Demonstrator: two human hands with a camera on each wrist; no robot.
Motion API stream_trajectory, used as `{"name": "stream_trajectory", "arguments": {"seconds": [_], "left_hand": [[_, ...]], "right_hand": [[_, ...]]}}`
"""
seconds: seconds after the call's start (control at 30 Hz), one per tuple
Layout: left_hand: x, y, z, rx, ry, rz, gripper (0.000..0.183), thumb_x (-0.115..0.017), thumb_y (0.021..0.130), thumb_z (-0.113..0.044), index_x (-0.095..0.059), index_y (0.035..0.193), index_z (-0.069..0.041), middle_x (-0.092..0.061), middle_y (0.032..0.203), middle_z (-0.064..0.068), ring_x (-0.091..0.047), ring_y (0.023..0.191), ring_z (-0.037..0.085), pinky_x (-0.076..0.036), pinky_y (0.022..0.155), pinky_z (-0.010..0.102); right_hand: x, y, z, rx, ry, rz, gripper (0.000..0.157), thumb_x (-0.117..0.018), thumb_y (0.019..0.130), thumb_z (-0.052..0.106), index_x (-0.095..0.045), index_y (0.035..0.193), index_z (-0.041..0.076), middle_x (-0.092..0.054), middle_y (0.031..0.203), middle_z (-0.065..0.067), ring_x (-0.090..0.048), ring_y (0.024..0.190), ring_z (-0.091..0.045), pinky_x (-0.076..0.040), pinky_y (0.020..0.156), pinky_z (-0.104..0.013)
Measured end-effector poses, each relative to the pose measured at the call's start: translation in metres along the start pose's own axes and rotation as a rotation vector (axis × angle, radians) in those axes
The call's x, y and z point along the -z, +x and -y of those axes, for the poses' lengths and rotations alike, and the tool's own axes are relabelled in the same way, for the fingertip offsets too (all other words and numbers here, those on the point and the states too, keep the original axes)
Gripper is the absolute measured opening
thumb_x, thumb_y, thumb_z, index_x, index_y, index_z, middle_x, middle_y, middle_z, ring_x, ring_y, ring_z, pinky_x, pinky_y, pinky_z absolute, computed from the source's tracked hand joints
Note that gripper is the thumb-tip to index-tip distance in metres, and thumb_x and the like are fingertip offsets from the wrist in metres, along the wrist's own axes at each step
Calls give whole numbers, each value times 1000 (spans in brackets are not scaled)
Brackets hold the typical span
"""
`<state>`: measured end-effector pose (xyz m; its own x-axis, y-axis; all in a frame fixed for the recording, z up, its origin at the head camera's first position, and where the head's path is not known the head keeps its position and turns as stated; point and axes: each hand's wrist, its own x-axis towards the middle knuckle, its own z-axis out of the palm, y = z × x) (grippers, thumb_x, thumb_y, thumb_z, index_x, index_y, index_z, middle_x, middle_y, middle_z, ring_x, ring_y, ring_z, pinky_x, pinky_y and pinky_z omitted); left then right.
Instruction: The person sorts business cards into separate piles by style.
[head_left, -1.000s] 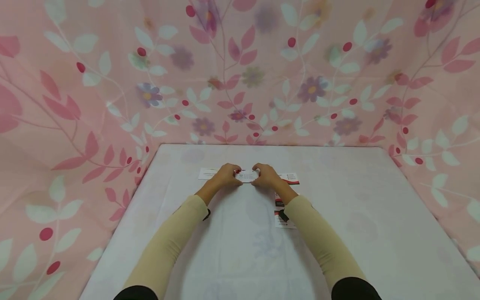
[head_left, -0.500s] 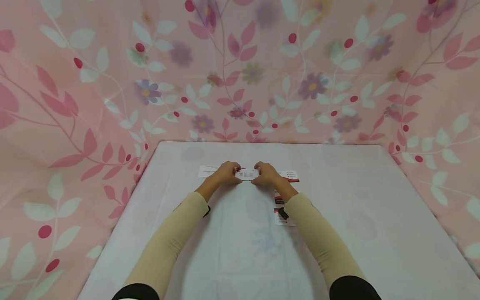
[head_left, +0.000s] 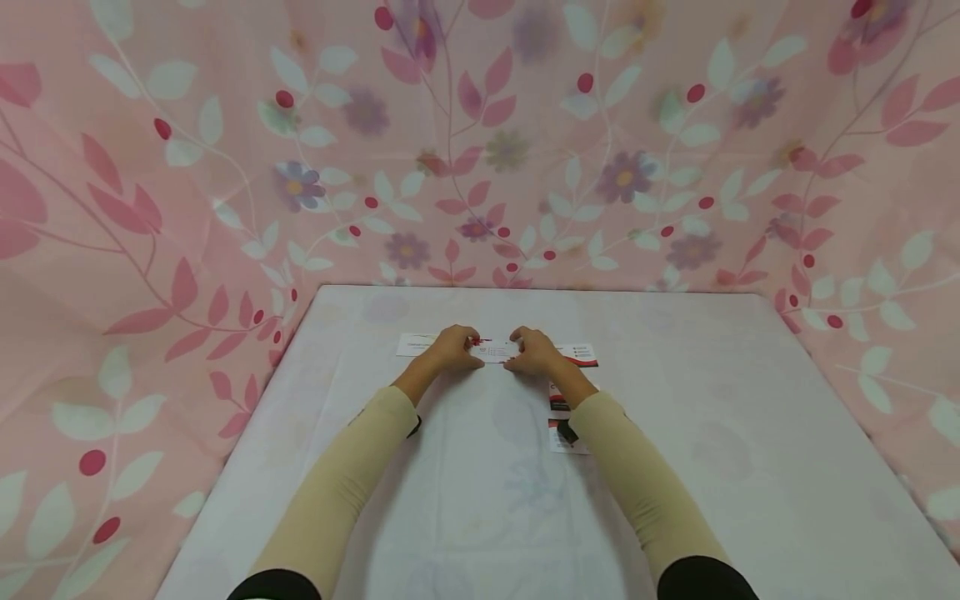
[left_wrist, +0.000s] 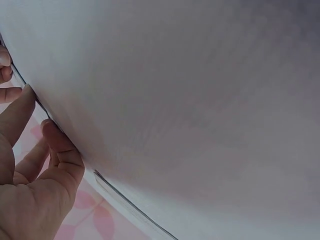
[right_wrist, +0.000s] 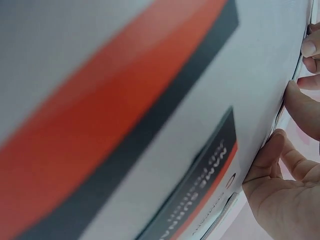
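A white business card [head_left: 495,351] with red marks lies between my two hands near the far side of the table. My left hand [head_left: 453,350] holds its left end, thumb at the near edge and fingers curled at the far edge. At the opposite end my right hand [head_left: 534,352] grips the card the same way. Another white card [head_left: 415,344] lies just left of the left hand. Beyond the right hand is a card with a red and black wave [head_left: 583,355], partly hidden by that hand. The wrist views show the thumbs [left_wrist: 62,142] low against the card's edge.
Two more cards lie nearer along the right forearm: a red and black one [head_left: 558,397] and a white one with red [head_left: 567,438], both partly covered by the sleeve. A white cloth [head_left: 480,508] covers the table. Pink floral fabric [head_left: 480,150] rises behind and at the sides.
The hands stay almost in place around the card. The right fingers have shifted slightly right, and the dark line under the card's near edge has faded.
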<state>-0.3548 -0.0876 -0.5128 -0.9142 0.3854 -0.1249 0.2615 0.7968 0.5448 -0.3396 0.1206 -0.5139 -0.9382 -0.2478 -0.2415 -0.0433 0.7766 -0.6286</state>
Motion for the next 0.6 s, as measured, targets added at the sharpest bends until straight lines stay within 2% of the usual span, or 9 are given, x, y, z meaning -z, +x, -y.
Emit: {"name": "stream_trajectory", "arguments": {"seconds": [0.4, 0.47, 0.6], "left_hand": [[0, 1, 2, 25, -44, -3, 50, -82, 81, -21, -63, 124, -4, -61, 102, 12, -55, 97, 23, -45, 91, 37], [0, 2, 3, 8, -37, -7, 50, -83, 79, -22, -64, 121, -3, -61, 99, 11, -54, 93, 23, -46, 87, 35], [0, 3, 4, 17, -50, -2, 51, -84, 78, -23, -65, 121, -3, -61, 98, 10, -54, 91, 22, -46, 85, 35]], "right_hand": [[-2, -1, 2, -22, 12, -21, 57, -76, 87, 26, -52, 136, 9, -56, 111, -13, -50, 102, -27, -45, 92, -40], [-4, -1, 4, -25, 0, -32, 56, -77, 86, 24, -53, 135, 8, -56, 113, -14, -49, 105, -27, -44, 95, -41], [-6, 0, 10, -35, -74, -55, 55, -77, 86, 23, -56, 133, 3, -54, 124, -17, -47, 114, -29, -41, 106, -44]]}}
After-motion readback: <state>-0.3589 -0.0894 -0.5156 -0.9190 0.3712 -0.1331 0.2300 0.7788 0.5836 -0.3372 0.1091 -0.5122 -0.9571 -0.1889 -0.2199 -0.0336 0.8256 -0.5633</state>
